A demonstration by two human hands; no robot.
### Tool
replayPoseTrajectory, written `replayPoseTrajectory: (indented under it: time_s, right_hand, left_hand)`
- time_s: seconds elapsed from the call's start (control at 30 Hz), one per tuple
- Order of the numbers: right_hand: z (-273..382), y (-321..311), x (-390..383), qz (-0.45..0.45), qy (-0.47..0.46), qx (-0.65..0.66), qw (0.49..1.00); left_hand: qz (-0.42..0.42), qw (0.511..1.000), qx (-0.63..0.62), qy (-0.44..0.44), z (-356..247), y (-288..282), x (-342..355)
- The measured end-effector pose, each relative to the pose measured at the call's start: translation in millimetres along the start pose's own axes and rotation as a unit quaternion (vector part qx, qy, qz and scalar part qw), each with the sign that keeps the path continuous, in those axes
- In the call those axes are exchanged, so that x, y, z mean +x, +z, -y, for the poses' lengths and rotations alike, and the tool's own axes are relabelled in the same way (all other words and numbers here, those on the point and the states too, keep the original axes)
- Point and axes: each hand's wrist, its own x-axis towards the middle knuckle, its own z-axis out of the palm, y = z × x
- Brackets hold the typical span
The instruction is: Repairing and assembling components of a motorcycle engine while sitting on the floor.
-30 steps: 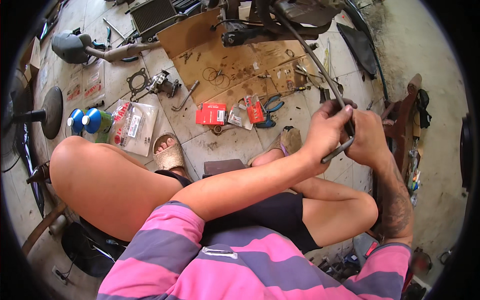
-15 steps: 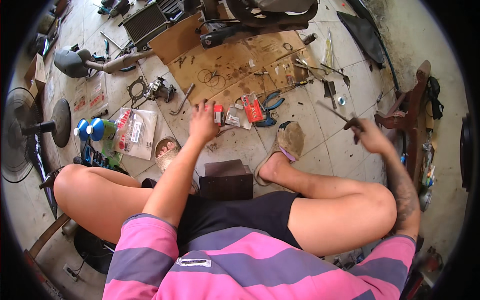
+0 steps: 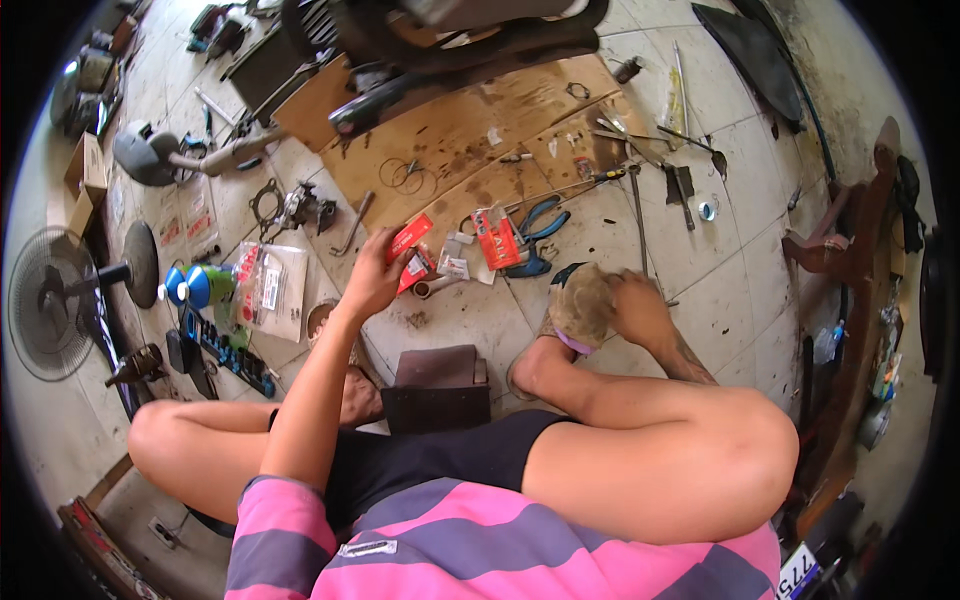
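My left hand (image 3: 374, 278) is closed at the edge of a small red box (image 3: 411, 236), which tilts up from the floor. A pale ring-ended part (image 3: 424, 288) lies just below it. My right hand (image 3: 641, 308) has its fingers curled against the right edge of a dirty brown rag (image 3: 580, 303), which covers the front of my right foot. Beside that hand, a long T-handle wrench (image 3: 639, 215) lies on the tiles. An opened red package (image 3: 497, 238) and a small clear packet (image 3: 455, 257) sit between my hands, with blue-handled pliers (image 3: 545, 215) next to them.
Ahead, stained cardboard (image 3: 460, 150) lies beneath a dark motorcycle part (image 3: 470, 70). A carburetor (image 3: 303, 208), a gasket (image 3: 267, 203) and blue bottles (image 3: 205, 286) are at left, near a fan (image 3: 60, 300). A dark box (image 3: 437, 390) stands between my feet.
My left hand has tilted the red box up. My right hand has come in from the right to the rag; the long tool it held now lies on the floor.
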Motion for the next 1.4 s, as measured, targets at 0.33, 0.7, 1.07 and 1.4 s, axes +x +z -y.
replayPoseTrajectory:
  time_s: [0.33,0.7,1.07,1.4]
  right_hand:
    - [109.4,-96.1,113.7,-0.129,-0.171,0.485,0.848]
    - [91.0,-91.5,108.3,-0.063,-0.027,0.675,0.735]
    - [73.1,-95.6,102.2,-0.042,-0.149,0.493,0.856]
    - [106.5,-76.4,107.9,0.021,-0.091,0.677,0.73]
  left_hand:
    - [0.076,0.993,-0.077,-0.036,-125.3,11.2,12.4]
    - [0.027,0.956,-0.292,-0.022,-132.3,23.2,17.3]
    - [0.092,0.967,-0.227,-0.07,-135.2,3.5,15.9]
    - [0.012,0.997,-0.068,-0.022,-158.6,-11.7,8.8]
